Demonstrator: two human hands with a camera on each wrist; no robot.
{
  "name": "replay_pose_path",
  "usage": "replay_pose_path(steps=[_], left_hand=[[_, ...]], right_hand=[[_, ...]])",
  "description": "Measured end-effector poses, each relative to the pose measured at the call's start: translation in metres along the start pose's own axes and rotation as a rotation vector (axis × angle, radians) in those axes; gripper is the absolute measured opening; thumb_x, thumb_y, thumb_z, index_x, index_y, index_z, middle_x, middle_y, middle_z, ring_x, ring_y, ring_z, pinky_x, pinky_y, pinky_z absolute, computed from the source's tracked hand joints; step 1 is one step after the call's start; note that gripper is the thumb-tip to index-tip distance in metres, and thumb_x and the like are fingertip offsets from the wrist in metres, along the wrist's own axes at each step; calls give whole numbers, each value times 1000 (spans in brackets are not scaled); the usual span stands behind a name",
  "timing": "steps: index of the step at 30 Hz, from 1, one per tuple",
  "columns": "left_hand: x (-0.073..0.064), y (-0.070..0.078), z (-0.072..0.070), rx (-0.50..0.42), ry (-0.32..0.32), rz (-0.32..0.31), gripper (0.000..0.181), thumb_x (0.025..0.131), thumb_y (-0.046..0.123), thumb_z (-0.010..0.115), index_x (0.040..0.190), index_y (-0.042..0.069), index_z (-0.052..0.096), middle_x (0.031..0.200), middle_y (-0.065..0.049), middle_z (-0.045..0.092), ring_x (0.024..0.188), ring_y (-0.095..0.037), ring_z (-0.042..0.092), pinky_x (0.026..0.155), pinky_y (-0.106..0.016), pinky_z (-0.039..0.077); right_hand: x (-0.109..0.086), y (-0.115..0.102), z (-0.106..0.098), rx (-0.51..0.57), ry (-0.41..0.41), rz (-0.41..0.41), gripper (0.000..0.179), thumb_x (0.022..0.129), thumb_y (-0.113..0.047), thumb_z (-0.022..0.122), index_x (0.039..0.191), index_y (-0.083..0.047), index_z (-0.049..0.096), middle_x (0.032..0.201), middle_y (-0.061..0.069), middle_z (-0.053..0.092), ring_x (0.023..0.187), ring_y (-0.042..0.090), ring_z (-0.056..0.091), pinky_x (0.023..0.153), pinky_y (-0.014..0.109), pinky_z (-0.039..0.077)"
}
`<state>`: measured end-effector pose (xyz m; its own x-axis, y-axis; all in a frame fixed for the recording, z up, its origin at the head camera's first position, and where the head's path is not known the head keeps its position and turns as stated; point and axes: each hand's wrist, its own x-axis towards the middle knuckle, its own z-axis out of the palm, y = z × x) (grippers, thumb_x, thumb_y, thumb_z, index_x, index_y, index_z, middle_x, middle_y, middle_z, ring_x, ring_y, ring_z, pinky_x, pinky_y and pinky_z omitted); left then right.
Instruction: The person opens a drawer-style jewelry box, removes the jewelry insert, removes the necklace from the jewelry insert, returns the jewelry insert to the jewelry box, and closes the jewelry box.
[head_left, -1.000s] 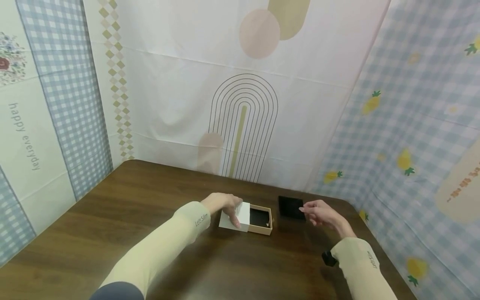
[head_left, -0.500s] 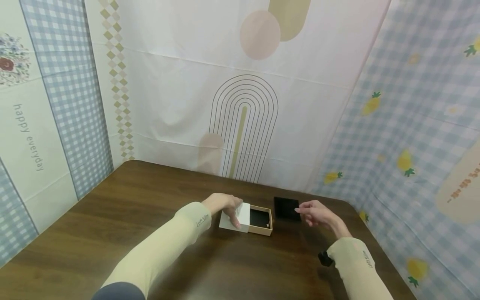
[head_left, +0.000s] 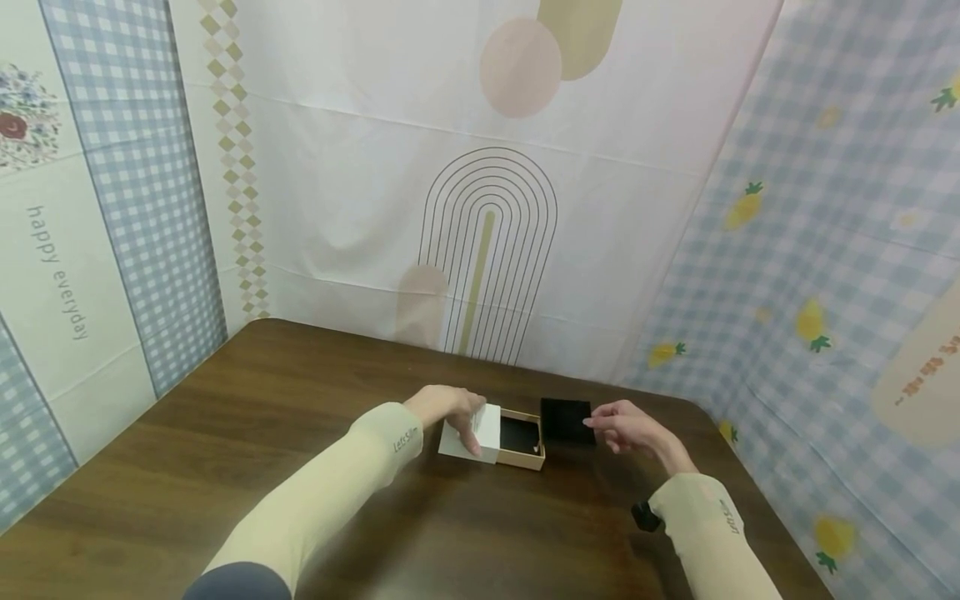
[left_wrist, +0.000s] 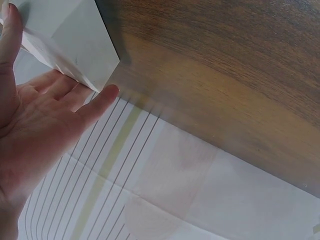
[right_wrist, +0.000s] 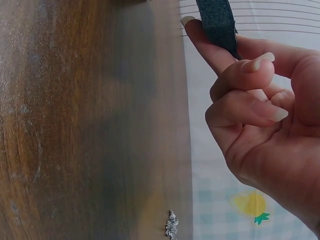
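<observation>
My left hand (head_left: pixel 450 408) grips a white box sleeve (head_left: pixel 489 429) from above, thumb on the near side. In the left wrist view its fingers lie along one side of the box (left_wrist: pixel 80 42). A tan drawer (head_left: pixel 517 461) sticks out of the sleeve toward the right, with a black lining or item (head_left: pixel 517 435) inside. My right hand (head_left: pixel 626 427) pinches the right edge of a flat black square pad (head_left: pixel 564 419), held just beside the drawer's end. Seen edge-on in the right wrist view, the pad (right_wrist: pixel 218 25) is thick and felt-like, between index finger and thumb.
The brown wooden table (head_left: pixel 300 467) extends widely to the left and front. Behind it hangs a white patterned cloth (head_left: pixel 337 208), and a blue checked cloth (head_left: pixel 847 250) hangs at the right. A small black device (head_left: pixel 647 517) is at the right wrist.
My right hand has moved left with the black pad, bringing it close to the drawer's end. My left hand and the box have stayed in place.
</observation>
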<state>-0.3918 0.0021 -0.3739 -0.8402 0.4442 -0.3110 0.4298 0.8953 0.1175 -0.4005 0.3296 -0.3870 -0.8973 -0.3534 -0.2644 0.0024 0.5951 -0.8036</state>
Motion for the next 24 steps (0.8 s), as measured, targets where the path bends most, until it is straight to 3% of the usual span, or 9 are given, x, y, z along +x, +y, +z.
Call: replay_pose_path(steps=[4, 13, 19, 22, 24], left_hand=[[0, -1, 0, -10, -5, -1, 100, 71, 52, 80, 148, 10, 33, 146, -8, 48, 137, -23, 44, 114, -37, 35], [3, -3, 0, -46, -17, 10, 96, 69, 50, 82, 144, 10, 38, 137, -8, 54, 130, -22, 49, 111, -35, 39], [3, -5, 1, -61, -17, 16, 96, 68, 50, 83, 143, 9, 39, 134, -8, 56, 128, -22, 51, 110, -36, 40], [5, -6, 2, -70, -10, 10, 94, 69, 49, 83, 143, 11, 39, 133, -7, 56, 127, -22, 51, 110, -37, 40], [5, -6, 2, -66, -2, 11, 93, 69, 49, 83, 142, 11, 40, 131, -7, 57, 126, -23, 52, 109, -38, 41]], right_hand=[[1, -1, 1, -7, -10, 1, 30, 95, -27, 60, 101, 2, 58, 47, -6, 43, 41, 7, 45, 42, 22, 30], [0, -7, 6, -17, -21, -11, 34, 96, -22, 59, 112, 8, 57, 50, -7, 44, 41, 5, 46, 42, 20, 33], [-2, -11, 9, -94, -16, -57, 30, 97, -20, 56, 108, 8, 62, 49, -6, 44, 41, 7, 42, 42, 23, 34], [-3, -13, 8, -127, -6, -74, 28, 98, -18, 53, 105, 7, 64, 69, 7, 67, 42, 8, 41, 43, 26, 37], [-3, -15, 7, -138, -4, -79, 27, 98, -17, 52, 103, 7, 64, 85, 16, 72, 42, 8, 40, 45, 27, 39]])
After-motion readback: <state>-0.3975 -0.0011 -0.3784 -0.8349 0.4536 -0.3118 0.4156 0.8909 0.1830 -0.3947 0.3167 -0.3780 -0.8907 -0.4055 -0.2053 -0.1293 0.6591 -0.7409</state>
